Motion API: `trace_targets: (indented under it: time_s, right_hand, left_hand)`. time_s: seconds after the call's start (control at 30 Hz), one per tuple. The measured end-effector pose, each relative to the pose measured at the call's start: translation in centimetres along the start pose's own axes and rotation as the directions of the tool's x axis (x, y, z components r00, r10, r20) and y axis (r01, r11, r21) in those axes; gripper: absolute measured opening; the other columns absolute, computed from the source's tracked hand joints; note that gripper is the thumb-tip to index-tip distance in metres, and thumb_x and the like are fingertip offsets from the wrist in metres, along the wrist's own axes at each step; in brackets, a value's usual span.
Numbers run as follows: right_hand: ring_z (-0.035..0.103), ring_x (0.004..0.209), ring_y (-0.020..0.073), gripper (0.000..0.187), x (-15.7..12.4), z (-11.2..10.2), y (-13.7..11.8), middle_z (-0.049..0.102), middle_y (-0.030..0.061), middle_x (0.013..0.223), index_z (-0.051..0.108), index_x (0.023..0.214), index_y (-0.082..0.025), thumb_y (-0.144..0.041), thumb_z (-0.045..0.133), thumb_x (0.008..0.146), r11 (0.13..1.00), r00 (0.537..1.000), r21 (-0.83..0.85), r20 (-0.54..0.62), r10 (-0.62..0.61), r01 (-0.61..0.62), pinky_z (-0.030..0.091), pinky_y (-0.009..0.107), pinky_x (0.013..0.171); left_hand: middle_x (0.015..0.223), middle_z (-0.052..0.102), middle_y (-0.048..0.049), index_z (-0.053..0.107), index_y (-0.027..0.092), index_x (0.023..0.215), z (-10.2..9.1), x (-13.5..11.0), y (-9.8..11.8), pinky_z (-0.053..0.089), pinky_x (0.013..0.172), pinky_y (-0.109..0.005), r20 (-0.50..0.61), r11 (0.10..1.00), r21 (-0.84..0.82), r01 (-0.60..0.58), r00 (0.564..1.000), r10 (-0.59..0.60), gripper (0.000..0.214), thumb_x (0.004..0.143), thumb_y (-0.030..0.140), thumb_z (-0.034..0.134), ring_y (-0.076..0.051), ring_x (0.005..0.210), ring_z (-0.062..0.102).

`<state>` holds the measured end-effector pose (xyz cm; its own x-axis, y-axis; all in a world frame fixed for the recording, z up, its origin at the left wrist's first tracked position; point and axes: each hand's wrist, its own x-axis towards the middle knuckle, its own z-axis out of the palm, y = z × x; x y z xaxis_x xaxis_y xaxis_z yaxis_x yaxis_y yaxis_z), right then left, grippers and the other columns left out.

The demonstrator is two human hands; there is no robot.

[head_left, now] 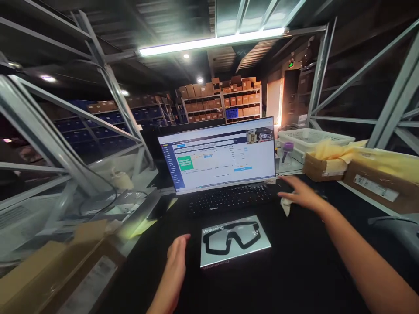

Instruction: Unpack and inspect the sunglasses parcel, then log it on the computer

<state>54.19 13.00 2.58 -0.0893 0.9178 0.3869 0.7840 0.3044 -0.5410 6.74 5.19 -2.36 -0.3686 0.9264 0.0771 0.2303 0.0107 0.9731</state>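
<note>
Two released grips: left hand beside goggles box, long axis crosswise; right hand over cloth

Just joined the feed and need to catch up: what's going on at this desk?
A person is at a black desk in a warehouse, facing an open laptop. A grey box printed with goggles lies flat in front of it. The left hand hovers open just left of the box, not touching it. The right hand reaches beside the laptop's right corner, over a white scrap; the blur hides whether it grips anything.
</note>
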Motion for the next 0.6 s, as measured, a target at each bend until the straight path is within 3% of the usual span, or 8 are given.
trace_targets:
  time_s: [0.1, 0.17, 0.27, 0.33, 0.43, 0.5, 0.6]
  right_hand:
    - [0.054, 0.131, 0.0445, 0.077, -0.4, -1.4, 7.2, 0.062, 0.0287, 0.13, 0.062, 0.132, -0.005, -0.065, 0.055, 0.084, 0.934, 0.919, -0.148, -0.28, 0.277, -0.326, 0.042, 0.055, 0.11]
    - [0.046, 0.139, 0.0474, 0.076, -1.6, -1.0, 10.8, 0.057, 0.0325, 0.132, 0.061, 0.131, -0.005, -0.066, 0.047, 0.088, 0.917, 0.889, -0.163, -0.352, 0.292, -0.365, 0.039, 0.057, 0.11]
    - [0.048, 0.139, 0.0421, 0.06, -3.3, 0.5, 14.4, 0.061, 0.0242, 0.124, 0.064, 0.121, -0.019, -0.065, 0.041, 0.091, 0.939, 0.824, -0.14, -0.531, 0.197, -0.315, 0.039, 0.054, 0.109]
    - [0.054, 0.133, 0.0434, 0.053, -3.4, 0.9, 16.3, 0.062, 0.0214, 0.117, 0.065, 0.111, -0.023, -0.066, 0.046, 0.086, 0.951, 0.855, -0.145, -0.49, 0.169, -0.272, 0.042, 0.057, 0.104]
    - [0.063, 0.12, 0.0456, 0.044, -2.5, 0.4, 18.8, 0.065, 0.0203, 0.109, 0.067, 0.097, -0.027, -0.065, 0.057, 0.077, 0.957, 0.94, -0.199, -0.31, 0.141, -0.209, 0.048, 0.059, 0.095]
    - [0.065, 0.116, 0.0431, 0.038, -1.9, 0.2, 20.4, 0.066, 0.019, 0.111, 0.069, 0.096, -0.029, -0.06, 0.059, 0.076, 0.957, 0.962, -0.234, -0.247, 0.112, -0.172, 0.049, 0.058, 0.094]
    - [0.065, 0.12, 0.0402, 0.038, -1.4, 0.7, 23.2, 0.066, 0.0181, 0.118, 0.071, 0.099, -0.032, -0.06, 0.059, 0.076, 0.946, 0.971, -0.285, -0.222, 0.093, -0.156, 0.049, 0.056, 0.097]
  left_hand:
    - [0.116, 0.07, -0.0097, 0.067, 0.025, 0.097, 0.0, 2.1, 2.5, 0.049, 0.107, -0.046, 0.013, 0.981, -0.097, -0.168, 0.985, 0.17, 0.045, 0.085, 0.067, 0.058, -0.03, 0.111, 0.068]
    - [0.106, 0.071, -0.0112, 0.067, 0.023, 0.092, 1.0, 4.2, 3.5, 0.051, 0.102, -0.045, 0.004, 0.93, 0.138, -0.34, 0.939, 0.343, 0.043, 0.09, 0.064, 0.051, -0.029, 0.103, 0.068]
    - [0.101, 0.072, -0.0115, 0.069, 0.024, 0.084, 3.8, 7.1, 3.6, 0.05, 0.104, -0.045, 0.116, 0.865, 0.269, -0.425, 0.905, 0.409, 0.033, 0.085, 0.056, 0.063, -0.03, 0.104, 0.067]
    - [0.106, 0.073, -0.0125, 0.072, 0.024, 0.086, 6.0, 8.3, 2.7, 0.049, 0.106, -0.046, 0.201, 0.822, 0.342, -0.455, 0.89, 0.409, 0.027, 0.081, 0.051, 0.071, -0.032, 0.109, 0.068]
    - [0.138, 0.065, -0.0155, 0.073, 0.023, 0.105, 8.6, 8.9, 1.0, 0.035, 0.12, -0.051, 0.27, 0.741, 0.458, -0.491, 0.871, 0.41, 0.026, 0.084, 0.038, 0.071, -0.034, 0.136, 0.055]
    - [0.151, 0.056, -0.0162, 0.071, 0.023, 0.118, 9.4, 8.9, 0.0, 0.024, 0.126, -0.055, 0.308, 0.678, 0.533, -0.507, 0.862, 0.402, 0.034, 0.085, 0.029, 0.069, -0.035, 0.146, 0.044]
    - [0.156, 0.05, -0.0183, 0.066, 0.021, 0.131, 9.6, 8.8, -1.2, 0.02, 0.126, -0.059, 0.36, 0.585, 0.63, -0.511, 0.859, 0.363, 0.046, 0.086, 0.028, 0.07, -0.038, 0.149, 0.039]
